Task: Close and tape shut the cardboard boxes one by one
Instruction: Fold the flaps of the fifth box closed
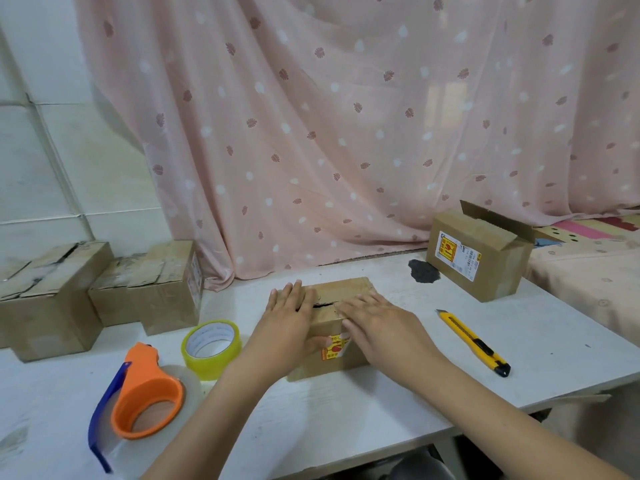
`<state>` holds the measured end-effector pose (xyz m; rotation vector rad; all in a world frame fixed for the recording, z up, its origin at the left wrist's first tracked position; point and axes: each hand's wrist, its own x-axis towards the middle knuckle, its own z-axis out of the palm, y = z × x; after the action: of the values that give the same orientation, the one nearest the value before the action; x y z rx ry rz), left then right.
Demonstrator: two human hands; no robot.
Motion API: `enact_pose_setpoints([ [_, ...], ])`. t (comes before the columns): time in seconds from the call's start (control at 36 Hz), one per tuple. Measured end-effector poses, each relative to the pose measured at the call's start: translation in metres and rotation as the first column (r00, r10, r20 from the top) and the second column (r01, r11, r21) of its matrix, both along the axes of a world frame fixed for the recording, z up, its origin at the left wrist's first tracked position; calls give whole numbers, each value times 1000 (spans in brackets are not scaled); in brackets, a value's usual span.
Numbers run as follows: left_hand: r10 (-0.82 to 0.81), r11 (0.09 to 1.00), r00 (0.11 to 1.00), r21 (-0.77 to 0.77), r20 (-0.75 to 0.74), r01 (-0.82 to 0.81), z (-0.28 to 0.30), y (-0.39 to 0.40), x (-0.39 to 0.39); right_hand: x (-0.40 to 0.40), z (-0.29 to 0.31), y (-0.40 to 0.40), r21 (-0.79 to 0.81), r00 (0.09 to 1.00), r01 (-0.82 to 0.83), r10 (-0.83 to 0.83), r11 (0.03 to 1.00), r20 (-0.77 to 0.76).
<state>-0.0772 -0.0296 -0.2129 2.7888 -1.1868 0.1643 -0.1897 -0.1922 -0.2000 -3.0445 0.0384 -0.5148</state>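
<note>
A small cardboard box (349, 289) stands in the middle of the white table (346, 410), its top flaps folded down with a dark gap left between them. My left hand (291, 318) presses flat on the left flap, thumb down the front face by a red and yellow label. My right hand (377, 323) lies flat on the right flap, fingers straight. A clear tape roll in an orange and blue dispenser (142, 396) lies at the front left. A yellowish tape roll (211, 348) sits beside it. Another box (479, 258) with raised flaps stands at the back right.
Two taped boxes, one (48, 299) and the other (156, 285), stand at the left against the wall. A yellow utility knife (472, 342) lies right of the middle box. A dark patch (423, 270) marks the table. A pink curtain (346, 133) hangs behind.
</note>
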Motion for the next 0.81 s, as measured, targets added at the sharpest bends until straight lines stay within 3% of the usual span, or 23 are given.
enact_pose_setpoints([
  [0.14,-12,999,1000,38,-19,13,3,1,-1,-6,7,-19,76,995,104,-104,992,0],
  [0.28,-104,992,990,61,-92,110,13,6,5,0,27,-28,362,996,69,-44,929,-75],
  [0.39,-164,984,976,48,-143,172,22,12,14,13,39,-33,503,991,115,-67,856,-113],
  [0.5,-92,996,991,4,-98,93,30,16,12,21,46,-32,469,968,184,-76,864,-240],
  [0.61,23,982,996,-191,90,-5,27,18,10,19,50,-25,291,934,249,-149,924,-325],
  [0.67,53,959,999,-278,-7,-53,26,17,13,16,53,-19,251,923,265,-170,931,-345],
  [0.72,82,942,986,-311,-147,-125,27,16,13,12,54,-12,332,917,280,-148,901,-371],
  [0.81,123,938,964,-290,-234,-190,32,11,7,5,55,0,458,899,305,-93,835,-429],
])
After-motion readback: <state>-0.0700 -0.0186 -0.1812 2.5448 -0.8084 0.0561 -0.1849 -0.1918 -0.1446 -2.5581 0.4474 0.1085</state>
